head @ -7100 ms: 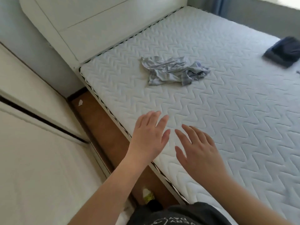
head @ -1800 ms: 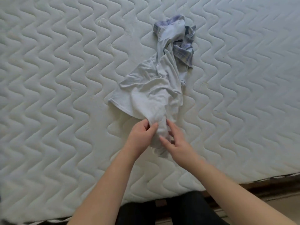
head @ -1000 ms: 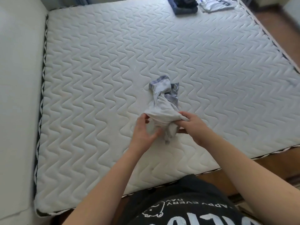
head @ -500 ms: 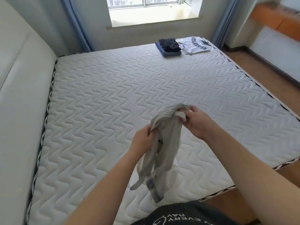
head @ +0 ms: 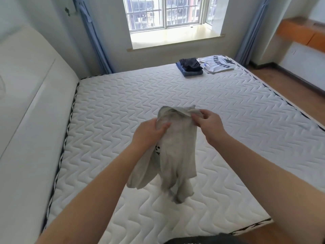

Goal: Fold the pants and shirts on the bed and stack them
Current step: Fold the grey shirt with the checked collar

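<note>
Grey jersey cloth, thin and limp, hangs at the centre of the frame: a light shirt (head: 175, 155) held up above the quilted mattress (head: 228, 120), its lower end drooping in loose folds toward the bottom centre without clearly touching the bed. The person's left hand (head: 149, 132) grips the bunched upper edge, thumb curled over the fabric; the right hand (head: 207, 120) pinches a flap of the same edge just to the right, fingers closed on the cloth. A small dark print shows on the fabric below the left hand, though motion blur makes it hard to say whether this is the front or the back of the garment.

Judging by the way it sags, the piece weighs little, has no stiffness and will collapse wherever it is not supported. It looks neither slippery nor fragile. The sensible hold is probably at the two shoulder seams or the hem corners, hands spread apart, so that it opens flat before being laid down for folding.

Farther off, in the upper right of the frame, a folded dark stack (head: 190, 66) sits beside a folded white printed shirt (head: 217, 64) at the bed's far corner, below the window (head: 167, 13). A padded headboard (head: 26, 103) fills the left side.
</note>
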Tool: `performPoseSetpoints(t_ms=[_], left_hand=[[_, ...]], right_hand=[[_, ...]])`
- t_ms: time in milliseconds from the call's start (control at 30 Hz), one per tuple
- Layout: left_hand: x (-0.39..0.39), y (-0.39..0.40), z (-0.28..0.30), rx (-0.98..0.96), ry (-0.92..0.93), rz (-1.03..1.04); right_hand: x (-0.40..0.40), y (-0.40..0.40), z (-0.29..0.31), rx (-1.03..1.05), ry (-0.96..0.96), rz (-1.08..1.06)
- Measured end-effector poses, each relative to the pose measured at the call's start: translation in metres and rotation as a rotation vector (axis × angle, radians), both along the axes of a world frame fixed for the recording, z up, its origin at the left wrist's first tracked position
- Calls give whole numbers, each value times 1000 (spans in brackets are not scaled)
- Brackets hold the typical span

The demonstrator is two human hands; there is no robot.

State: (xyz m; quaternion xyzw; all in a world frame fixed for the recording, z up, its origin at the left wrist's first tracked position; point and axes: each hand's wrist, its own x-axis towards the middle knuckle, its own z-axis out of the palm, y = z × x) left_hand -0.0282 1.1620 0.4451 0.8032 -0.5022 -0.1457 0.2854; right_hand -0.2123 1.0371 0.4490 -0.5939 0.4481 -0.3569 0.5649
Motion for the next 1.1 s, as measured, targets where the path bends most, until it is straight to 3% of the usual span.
performPoseSetpoints(t_ms=[133, 367, 600, 700, 800, 867, 1100], left_hand=[[39, -12, 48, 112, -213, -114], [105, -33, 125, 69, -584, -115], [121, -35, 156, -49, -690, -79], [117, -30, 132, 58, -632, -95], [115, -17, 83, 309, -455, -119], [115, 0, 42, 417, -389, -139], [94, 54, -73, 314, -145, 60]], right_hand=[[9, -30, 29, -161, 129, -70], [41, -71, 102, -333, 74, -24], [69, -86, 135, -165, -117, -159], [68, -84, 116, -128, -8, -102], [56, -86, 77, -207, 230, -49], [43, -83, 43, -154, 273, 37], [-10, -52, -60, 41, 342, 352]])
